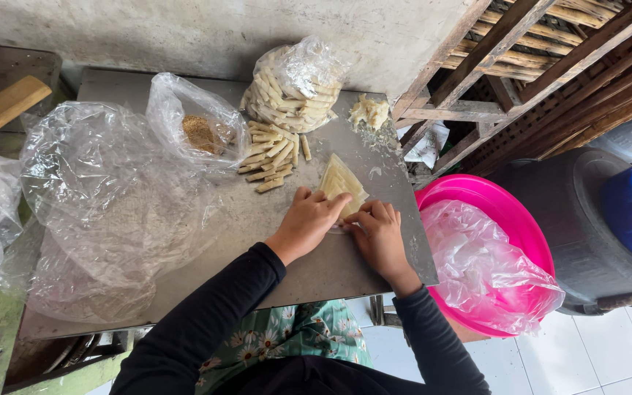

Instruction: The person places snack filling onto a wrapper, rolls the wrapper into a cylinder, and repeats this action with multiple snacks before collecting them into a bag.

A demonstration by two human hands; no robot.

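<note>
From the head camera, the left hand (309,219) and right hand (377,232) press side by side on a pale wrapper sheet (341,183) lying on the metal table (206,249), fingers together and curled over its near edge; the step in hand looks like rolling or folding it shut. The next move likely calls for even pressure from both hands, rolling away from the body. Finished rolls (272,161) lie just beyond, with a bag of rolls (294,84) and a lump of filling (369,111) near the wall. The table's right edge is close to the right hand, above a pink basin (477,201); loose plastic bags (111,197) crowd the left.
</note>
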